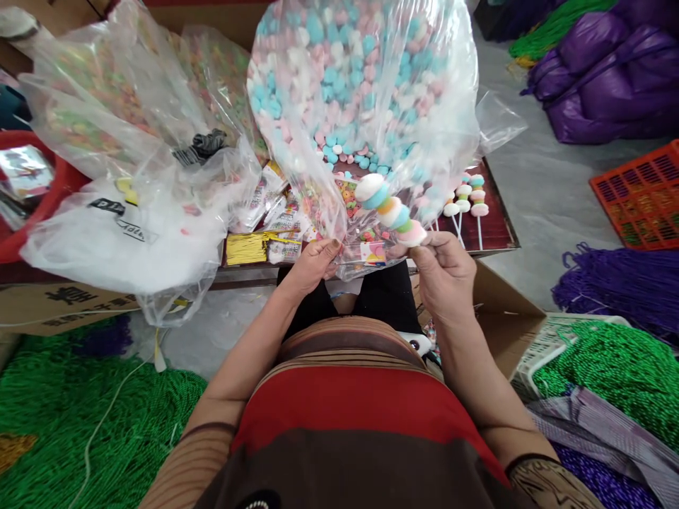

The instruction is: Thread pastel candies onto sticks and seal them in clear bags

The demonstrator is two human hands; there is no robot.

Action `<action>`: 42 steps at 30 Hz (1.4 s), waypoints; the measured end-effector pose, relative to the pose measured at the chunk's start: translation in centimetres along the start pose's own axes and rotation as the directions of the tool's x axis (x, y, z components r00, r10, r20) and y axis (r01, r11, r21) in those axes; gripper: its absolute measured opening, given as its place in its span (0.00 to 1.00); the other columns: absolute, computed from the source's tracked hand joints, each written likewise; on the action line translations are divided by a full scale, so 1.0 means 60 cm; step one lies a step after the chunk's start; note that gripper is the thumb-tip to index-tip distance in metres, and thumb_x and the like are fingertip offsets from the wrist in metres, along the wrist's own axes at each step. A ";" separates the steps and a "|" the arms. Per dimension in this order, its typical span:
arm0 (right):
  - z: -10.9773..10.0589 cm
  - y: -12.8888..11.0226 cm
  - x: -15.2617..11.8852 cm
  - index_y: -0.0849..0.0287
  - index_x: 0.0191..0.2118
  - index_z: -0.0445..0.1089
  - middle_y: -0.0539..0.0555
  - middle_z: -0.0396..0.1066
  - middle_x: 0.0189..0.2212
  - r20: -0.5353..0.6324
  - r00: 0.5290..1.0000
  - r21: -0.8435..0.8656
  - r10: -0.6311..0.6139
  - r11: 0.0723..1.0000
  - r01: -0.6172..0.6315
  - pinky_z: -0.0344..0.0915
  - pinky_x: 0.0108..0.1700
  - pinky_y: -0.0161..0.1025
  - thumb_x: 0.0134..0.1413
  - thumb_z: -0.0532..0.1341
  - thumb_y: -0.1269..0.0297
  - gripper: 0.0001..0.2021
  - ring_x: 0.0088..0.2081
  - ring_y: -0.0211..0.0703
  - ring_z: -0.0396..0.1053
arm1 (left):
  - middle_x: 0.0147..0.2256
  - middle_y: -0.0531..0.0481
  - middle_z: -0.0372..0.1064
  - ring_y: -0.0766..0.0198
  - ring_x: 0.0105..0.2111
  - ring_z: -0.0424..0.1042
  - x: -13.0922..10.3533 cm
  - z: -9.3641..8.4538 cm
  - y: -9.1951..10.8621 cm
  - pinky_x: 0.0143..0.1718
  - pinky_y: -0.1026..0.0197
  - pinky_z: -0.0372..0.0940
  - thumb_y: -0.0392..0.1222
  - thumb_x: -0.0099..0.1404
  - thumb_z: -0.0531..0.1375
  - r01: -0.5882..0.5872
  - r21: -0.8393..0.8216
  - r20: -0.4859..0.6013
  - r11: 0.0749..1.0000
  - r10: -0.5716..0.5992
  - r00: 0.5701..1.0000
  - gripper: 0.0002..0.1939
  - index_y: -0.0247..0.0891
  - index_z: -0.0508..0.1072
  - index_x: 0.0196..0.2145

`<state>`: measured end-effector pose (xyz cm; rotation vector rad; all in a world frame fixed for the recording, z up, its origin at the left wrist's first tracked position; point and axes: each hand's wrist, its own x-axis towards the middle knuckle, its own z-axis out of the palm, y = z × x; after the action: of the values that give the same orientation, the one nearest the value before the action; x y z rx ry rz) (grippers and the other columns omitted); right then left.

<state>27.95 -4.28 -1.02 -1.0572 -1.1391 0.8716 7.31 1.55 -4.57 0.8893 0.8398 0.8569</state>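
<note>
My right hand [446, 274] is closed around the lower end of a marshmallow skewer [391, 211], stacked in white, blue, orange, green and pink, tilted up to the left. The stick itself is mostly hidden by my fingers. My left hand [314, 266] pinches the near edge of a clear plastic bag [335, 205]. Behind both hands stands a large clear bag of pink, blue and white marshmallows [350, 78], its mouth facing me. Several marshmallow skewers on white sticks [467, 196] lie at the table's right end. Colourful ring-shaped candies [347, 194] show near the skewer.
Left of centre lie yellow twist ties [247, 249], printed packets [286, 219] and a white plastic bag [122, 226]. A red basin [66, 191] stands far left. On the floor are green cords [127, 417], an orange crate [639, 198] and purple bundles [615, 78]. An open carton [501, 318] stands right.
</note>
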 end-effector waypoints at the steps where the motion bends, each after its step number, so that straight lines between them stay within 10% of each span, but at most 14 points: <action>1: 0.003 0.002 0.001 0.50 0.40 0.71 0.46 0.78 0.28 0.005 1.000 -0.024 -0.012 1.000 0.013 0.76 0.40 0.43 0.61 0.68 0.52 0.10 0.31 0.42 0.78 | 0.14 0.64 0.47 0.78 0.12 0.46 -0.001 -0.001 0.000 0.15 0.68 0.42 0.70 0.50 0.70 -0.003 0.019 -0.002 1.000 0.003 1.000 0.34 0.39 0.61 0.22; 22: 0.004 0.011 -0.005 0.51 0.41 0.69 0.46 0.73 0.29 0.022 1.000 -0.294 0.006 0.956 0.001 0.71 0.37 0.38 0.66 0.61 0.50 0.11 0.30 0.38 0.71 | 0.18 0.60 0.44 0.70 0.19 0.47 -0.013 -0.005 0.006 0.22 0.62 0.43 0.73 0.63 0.56 -0.166 0.453 -0.004 0.876 0.189 0.982 0.32 0.41 0.59 0.23; 29: 0.002 0.016 -0.012 0.51 0.46 0.73 0.52 0.77 0.44 0.282 0.954 -0.315 0.105 0.949 -0.011 0.67 0.58 0.46 0.66 0.60 0.48 0.14 0.52 0.46 0.73 | 0.20 0.58 0.47 0.68 0.24 0.50 -0.003 -0.008 -0.002 0.26 0.62 0.47 0.76 0.62 0.54 -0.245 0.548 -0.013 0.800 0.300 0.954 0.33 0.40 0.62 0.23; 42: -0.006 0.019 0.004 0.53 0.41 0.70 0.46 0.71 0.31 0.342 0.905 -0.251 0.252 0.953 -0.170 0.67 0.23 0.34 0.65 0.60 0.43 0.17 0.20 0.32 0.68 | 0.19 0.57 0.47 0.70 0.23 0.48 -0.009 -0.008 0.013 0.25 0.62 0.44 0.72 0.61 0.59 -0.172 0.536 -0.108 0.826 0.269 0.957 0.33 0.40 0.59 0.21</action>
<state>28.33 -3.80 -2.06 -1.2452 -1.4795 1.1767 6.49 1.52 -3.91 1.4281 1.1753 0.9358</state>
